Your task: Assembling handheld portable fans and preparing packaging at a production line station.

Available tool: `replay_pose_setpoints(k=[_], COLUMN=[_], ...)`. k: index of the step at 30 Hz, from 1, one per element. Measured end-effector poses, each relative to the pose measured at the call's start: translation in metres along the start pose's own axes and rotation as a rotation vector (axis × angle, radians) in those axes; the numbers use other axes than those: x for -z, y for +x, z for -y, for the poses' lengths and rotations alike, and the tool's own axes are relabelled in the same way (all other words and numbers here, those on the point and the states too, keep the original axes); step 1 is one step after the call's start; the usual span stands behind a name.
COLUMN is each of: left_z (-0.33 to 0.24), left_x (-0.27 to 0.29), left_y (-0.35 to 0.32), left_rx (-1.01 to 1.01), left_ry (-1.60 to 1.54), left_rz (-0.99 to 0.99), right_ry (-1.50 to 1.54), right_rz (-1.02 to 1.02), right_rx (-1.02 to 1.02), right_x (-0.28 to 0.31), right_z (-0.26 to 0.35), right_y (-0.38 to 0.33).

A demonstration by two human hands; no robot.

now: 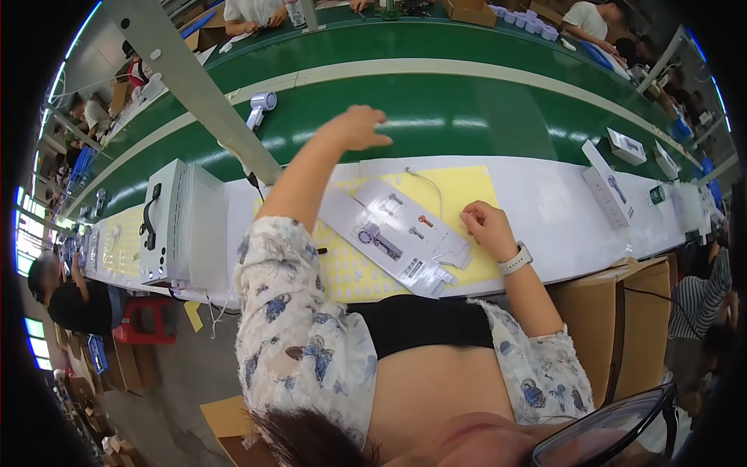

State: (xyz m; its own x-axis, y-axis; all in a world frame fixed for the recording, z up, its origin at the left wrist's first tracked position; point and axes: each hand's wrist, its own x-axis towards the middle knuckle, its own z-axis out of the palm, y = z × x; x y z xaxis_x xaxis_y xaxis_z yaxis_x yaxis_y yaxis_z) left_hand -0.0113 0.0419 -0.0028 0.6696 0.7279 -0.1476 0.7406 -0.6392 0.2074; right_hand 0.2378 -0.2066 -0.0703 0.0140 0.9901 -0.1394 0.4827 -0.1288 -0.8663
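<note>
In the head view, the left arm is stretched forward and slightly rightward, its elbow bent a little, and the left hand (362,128) is held out above the green belt (436,105). Its fingers are parted and pointed to the right, with a gap left between them and the thumb; nothing is seen to be gripped. The right forearm is angled up and leftward from the lower right, a pale watch (516,259) being worn at the wrist. The right hand (487,227) is held over the right part of the yellow sheet (471,185), its fingers curled inward toward the thumb; how tightly they are closed, and whether anything is held, cannot be told. Between the arms, the flat box (401,237) is laid slantwise on the sheet, its flaps turned toward the body, just left of the right hand. A thin cable (426,185) is seen behind it. On the belt, left of the left hand, a fan (261,110) is placed near the post (206,89)
</note>
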Motion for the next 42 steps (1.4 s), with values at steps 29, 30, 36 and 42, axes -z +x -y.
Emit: replay_pose_setpoints(k=[29,30,36,42], left_z=[-0.005,-0.026,-0.072,-0.075], left_x=[-0.003,0.004,0.035,0.026], left_y=[-0.003,-0.023,-0.055,-0.056], left_rx=[0.066,0.039,-0.177,-0.16], left_ry=[-1.969,-2.016,-1.88,-1.924], left_rz=[-0.494,-0.442,-0.417,-0.464], right_ry=[-0.709,-0.728,0.171,0.483], right_rz=[-0.169,-0.17,0.122,0.146], right_rx=[0.218,0.291,0.185,0.25], right_x=[-0.034,-0.044,-0.036,-0.03], right_z=[0.023,0.022,0.046,0.077], right_y=[0.092,0.09,0.109,0.08])
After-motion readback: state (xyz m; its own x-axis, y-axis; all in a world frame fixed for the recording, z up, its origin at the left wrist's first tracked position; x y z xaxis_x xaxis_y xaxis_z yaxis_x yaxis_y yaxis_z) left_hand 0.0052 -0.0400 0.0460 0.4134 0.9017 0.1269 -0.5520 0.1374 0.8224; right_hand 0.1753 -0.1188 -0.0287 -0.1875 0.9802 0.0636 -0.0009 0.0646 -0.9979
